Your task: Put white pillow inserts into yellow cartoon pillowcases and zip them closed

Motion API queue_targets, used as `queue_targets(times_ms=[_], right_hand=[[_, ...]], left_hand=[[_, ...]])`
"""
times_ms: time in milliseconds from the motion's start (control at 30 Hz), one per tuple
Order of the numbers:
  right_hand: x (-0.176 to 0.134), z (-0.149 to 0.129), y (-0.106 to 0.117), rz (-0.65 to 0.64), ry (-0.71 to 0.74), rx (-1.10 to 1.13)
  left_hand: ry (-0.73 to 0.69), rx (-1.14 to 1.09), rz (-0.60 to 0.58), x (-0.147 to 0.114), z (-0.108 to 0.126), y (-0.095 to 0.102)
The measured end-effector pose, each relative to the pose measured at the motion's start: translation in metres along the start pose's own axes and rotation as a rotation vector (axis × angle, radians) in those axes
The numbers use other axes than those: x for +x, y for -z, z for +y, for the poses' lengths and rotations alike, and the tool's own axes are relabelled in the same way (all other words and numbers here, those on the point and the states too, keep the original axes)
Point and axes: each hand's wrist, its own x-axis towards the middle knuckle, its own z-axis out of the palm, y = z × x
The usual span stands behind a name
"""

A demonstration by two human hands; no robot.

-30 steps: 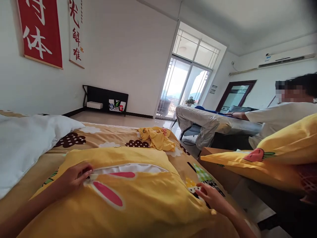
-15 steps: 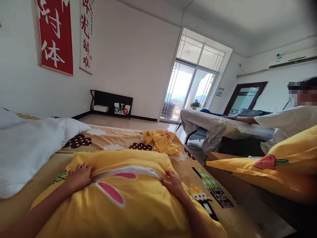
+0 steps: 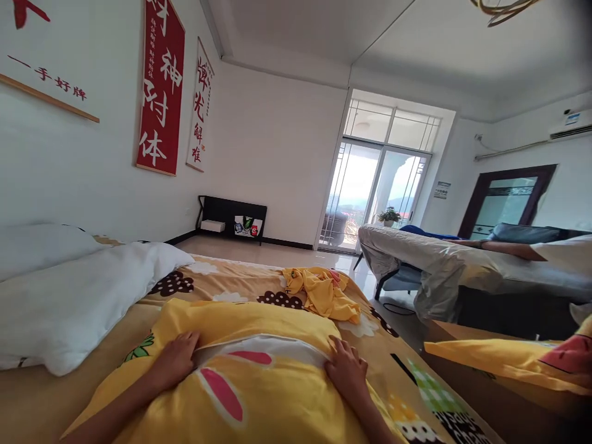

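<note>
A yellow pillowcase (image 3: 277, 394) with pink-and-white rabbit-ear shapes lies in front of me on the bed. It is plump, and a strip of white pillow (image 3: 296, 350) shows through its wide opening. At the opening's left end, my left hand (image 3: 176, 364) is closed on the pillowcase fabric, its fingers over the far flap. My right hand (image 3: 346, 369) grips the fabric at the other end, its fingers curled on the edge. Both thumbs are partly hidden. Beyond the pillowcase lies a crumpled yellow cloth (image 3: 324, 293).
White pillows (image 3: 92, 290) lie on the patterned bed sheet (image 3: 222, 277) at left. At right, a yellow pillow (image 3: 499, 364) with a strawberry print rests on a cardboard box (image 3: 448, 333). Behind it, a person's arm (image 3: 513, 250) lies across a plastic-covered table (image 3: 416, 246).
My view has tilted up and turned left, so the room sits lower and further right. My right hand's fingers reach further over the flap. The person at right is mostly out of view.
</note>
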Motion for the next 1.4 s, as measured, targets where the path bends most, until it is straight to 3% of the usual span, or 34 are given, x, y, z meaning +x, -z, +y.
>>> queue_targets(times_ms=[100, 167, 300, 400, 500, 600, 733, 800, 867, 933, 967, 1033, 1067, 1100, 1167, 1200, 1233, 1300, 1400], right_hand=[[0.009, 0.018, 0.007, 0.016, 0.056, -0.024], [0.007, 0.023, -0.001, 0.004, 0.071, -0.019], [-0.012, 0.007, -0.035, -0.061, 0.105, -0.073], [-0.017, 0.000, -0.034, -0.066, 0.130, -0.098], [-0.002, 0.011, 0.000, -0.066, 0.116, -0.099], [0.021, 0.021, 0.050, -0.023, 0.171, -0.122], [0.043, 0.015, 0.118, 0.058, 0.217, -0.197], [0.050, 0.010, 0.143, 0.111, 0.213, -0.241], [0.053, 0.007, 0.153, 0.232, 0.204, -0.278], [0.049, 0.008, 0.139, 0.355, 0.204, -0.283], [0.044, 0.009, 0.123, 0.353, 0.214, -0.269], [0.026, 0.008, 0.076, 0.207, 0.246, -0.227], [0.015, 0.007, 0.050, 0.056, 0.249, -0.195], [0.004, 0.004, 0.024, -0.017, 0.235, -0.180], [-0.015, -0.001, -0.017, -0.070, 0.224, -0.156], [-0.020, -0.002, -0.030, -0.071, 0.220, -0.144], [-0.023, -0.002, -0.037, -0.071, 0.219, -0.127], [-0.020, 0.005, -0.038, -0.078, 0.215, -0.076], [-0.002, 0.025, -0.012, -0.091, 0.212, 0.055]], left_hand=[[0.024, 0.056, -0.059, -0.003, -0.009, 0.005], [0.029, 0.055, -0.118, -0.003, -0.010, 0.006], [0.056, 0.149, -0.129, -0.004, 0.002, -0.012], [0.061, 0.205, -0.112, -0.007, 0.008, -0.009], [0.033, 0.203, -0.117, -0.003, 0.005, 0.028], [-0.043, 0.182, -0.071, 0.002, 0.002, 0.085], [-0.121, 0.132, 0.055, 0.005, 0.014, 0.156], [-0.134, 0.111, 0.099, 0.007, 0.020, 0.182], [-0.177, 0.079, 0.131, 0.011, 0.020, 0.195], [-0.245, -0.011, 0.159, 0.010, 0.015, 0.183], [-0.259, -0.058, 0.146, 0.008, 0.013, 0.166], [-0.222, -0.124, 0.053, 0.000, 0.011, 0.112], [-0.168, -0.109, -0.021, -0.005, 0.013, 0.079], [-0.134, -0.093, -0.065, -0.010, 0.015, 0.045], [-0.040, 0.051, -0.032, -0.017, 0.022, -0.012], [-0.019, 0.114, -0.002, -0.019, 0.024, -0.030], [-0.014, 0.159, 0.018, -0.019, 0.025, -0.041], [-0.043, 0.152, 0.013, -0.016, 0.021, -0.039], [-0.053, 0.025, -0.127, -0.016, 0.009, 0.006]])
